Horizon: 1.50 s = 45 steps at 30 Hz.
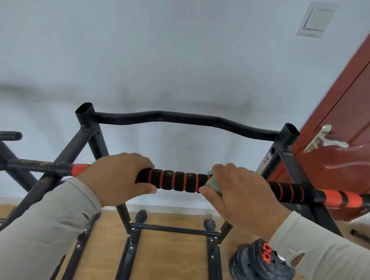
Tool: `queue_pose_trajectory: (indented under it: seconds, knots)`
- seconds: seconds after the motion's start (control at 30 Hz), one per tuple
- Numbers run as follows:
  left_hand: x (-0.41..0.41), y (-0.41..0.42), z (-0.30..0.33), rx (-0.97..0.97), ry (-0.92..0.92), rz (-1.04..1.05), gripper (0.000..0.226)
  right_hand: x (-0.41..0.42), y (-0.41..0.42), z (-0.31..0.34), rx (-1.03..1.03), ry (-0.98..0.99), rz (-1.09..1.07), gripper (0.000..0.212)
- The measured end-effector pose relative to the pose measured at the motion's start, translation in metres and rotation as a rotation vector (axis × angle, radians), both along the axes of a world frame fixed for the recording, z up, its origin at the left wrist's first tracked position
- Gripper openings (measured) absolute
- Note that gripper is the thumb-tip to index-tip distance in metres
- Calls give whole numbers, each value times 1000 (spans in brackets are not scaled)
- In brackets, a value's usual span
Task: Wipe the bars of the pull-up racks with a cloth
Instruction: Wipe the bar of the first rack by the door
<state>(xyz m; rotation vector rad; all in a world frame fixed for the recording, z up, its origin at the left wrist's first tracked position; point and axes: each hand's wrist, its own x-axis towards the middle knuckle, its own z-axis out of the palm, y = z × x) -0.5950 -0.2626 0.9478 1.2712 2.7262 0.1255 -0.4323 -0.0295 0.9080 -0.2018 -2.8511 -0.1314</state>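
A pale wall rises above a wooden floor (172, 258); a red-brown door (353, 128) stands at right, weight plates (258, 267) lie below it. Both hands reach forward in grey sleeves; the left hand (116, 176) curls around the padded bar (177, 180); the right hand (239, 190) clamps a green cloth (213, 182) against that bar. The bar runs left to right, level, across the black rack (89, 134); 1 curved bar (181, 119) spans behind.
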Motion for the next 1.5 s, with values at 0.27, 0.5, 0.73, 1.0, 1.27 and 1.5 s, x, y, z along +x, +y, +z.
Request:
queue_pose_trajectory:
  seconds: [0.27,0.5,0.73,1.0,1.27,1.5]
  knots:
    - [-13,5,0,-9,-60,-36,35,-24,-36,3,-52,56,-162,49]
    - [-22,2,10,-111,-15,-165,40,-36,-60,6,-76,54,-110,36]
    - [-45,-39,12,-94,21,-205,34,-16,-54,8,-134,26,-81,15]
    - [-47,-42,4,-7,28,-188,34,-49,-103,2,-116,226,-223,29]
    - [-47,-46,2,36,55,-207,26,-85,-149,-10,-132,132,83,33]
    - [-47,-47,2,31,20,-204,32,-17,-60,28,70,-127,-134,46]
